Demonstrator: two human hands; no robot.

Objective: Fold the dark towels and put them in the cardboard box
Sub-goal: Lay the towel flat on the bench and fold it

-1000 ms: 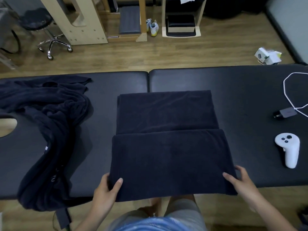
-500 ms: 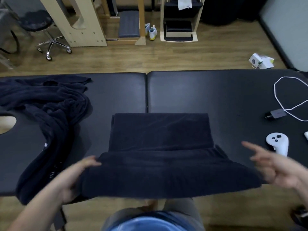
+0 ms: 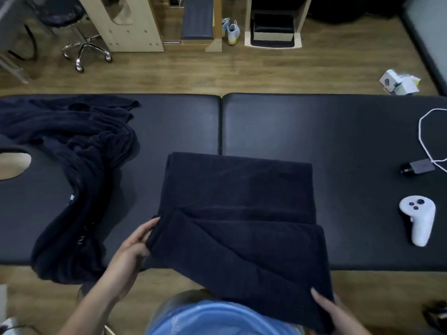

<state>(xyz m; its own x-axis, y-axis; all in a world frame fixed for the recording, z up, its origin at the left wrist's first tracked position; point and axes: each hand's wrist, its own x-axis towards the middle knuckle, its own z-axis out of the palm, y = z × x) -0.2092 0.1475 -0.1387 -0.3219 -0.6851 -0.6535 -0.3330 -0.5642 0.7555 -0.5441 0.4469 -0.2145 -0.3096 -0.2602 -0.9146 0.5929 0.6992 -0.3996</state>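
Dark towel [image 3: 242,189] (half-folded), near corners in pinch of left hand [image 3: 132,249], right hand [image 3: 331,310].

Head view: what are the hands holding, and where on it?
Both hold the half-folded dark towel: the left hand pinches its left edge, and the right hand grips its near right corner.

I get 1 view: head camera close above the near edge of the padded table [image 3: 314,131], facing forward and down.
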